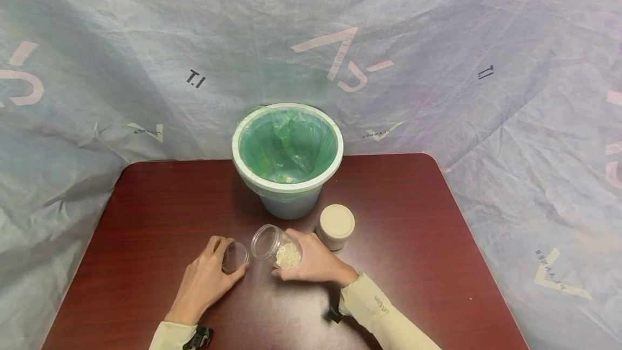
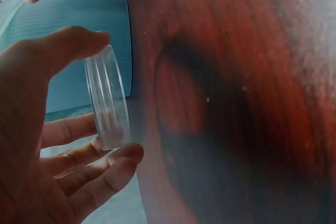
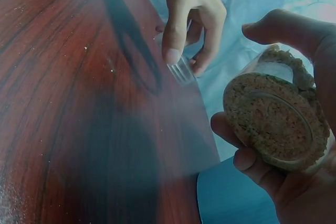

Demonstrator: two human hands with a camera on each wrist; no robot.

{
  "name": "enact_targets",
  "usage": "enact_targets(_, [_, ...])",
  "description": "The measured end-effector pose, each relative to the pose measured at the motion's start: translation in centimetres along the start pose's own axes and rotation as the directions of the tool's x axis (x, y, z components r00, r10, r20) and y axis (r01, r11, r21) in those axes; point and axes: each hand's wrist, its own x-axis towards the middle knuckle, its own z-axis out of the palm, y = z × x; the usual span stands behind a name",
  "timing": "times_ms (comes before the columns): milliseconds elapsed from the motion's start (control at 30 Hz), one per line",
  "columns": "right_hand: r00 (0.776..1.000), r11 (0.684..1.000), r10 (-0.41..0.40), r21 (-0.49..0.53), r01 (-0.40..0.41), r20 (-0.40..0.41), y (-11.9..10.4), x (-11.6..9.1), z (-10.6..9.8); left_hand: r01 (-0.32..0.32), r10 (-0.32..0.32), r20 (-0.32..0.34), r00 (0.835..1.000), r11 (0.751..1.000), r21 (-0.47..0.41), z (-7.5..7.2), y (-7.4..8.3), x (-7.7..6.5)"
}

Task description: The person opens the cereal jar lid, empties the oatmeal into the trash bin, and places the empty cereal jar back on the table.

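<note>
My left hand (image 1: pixel 206 274) pinches a clear round lid (image 1: pixel 236 257) by its edge, thumb on one side and fingers on the other. In the left wrist view the lid (image 2: pixel 107 98) stands on edge above the table. My right hand (image 1: pixel 313 257) grips a clear jar (image 1: pixel 266 242) tilted with its uncovered mouth toward the left hand. Pale flaky crumbs (image 1: pixel 289 255) lie in the jar's lower part. From the right wrist view, the jar's base (image 3: pixel 273 121) shows the crumbs through it. Lid and jar mouth are a small gap apart.
Behind the hands stands a bin (image 1: pixel 291 207) with a white rim and a green liner. A second jar with a cream lid (image 1: pixel 337 222) sits right of the right hand. The dark red table (image 1: pixel 403 204) is bordered by printed grey sheeting (image 1: pixel 218 42).
</note>
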Motion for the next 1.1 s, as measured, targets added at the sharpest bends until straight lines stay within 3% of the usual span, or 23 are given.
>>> enact_targets(333, [1.0,1.0,-0.013,0.021,0.013,0.002,0.2,-0.2,0.0,-0.002,0.002,-0.013,1.0,1.0,0.021,0.4,-0.4,-0.3])
enact_targets(1100, [1.0,1.0,-0.009,0.024,0.009,0.008,0.2,-0.2,0.2,0.065,-0.066,0.077,0.995,0.998,0.017,1.5,-1.3,-0.4])
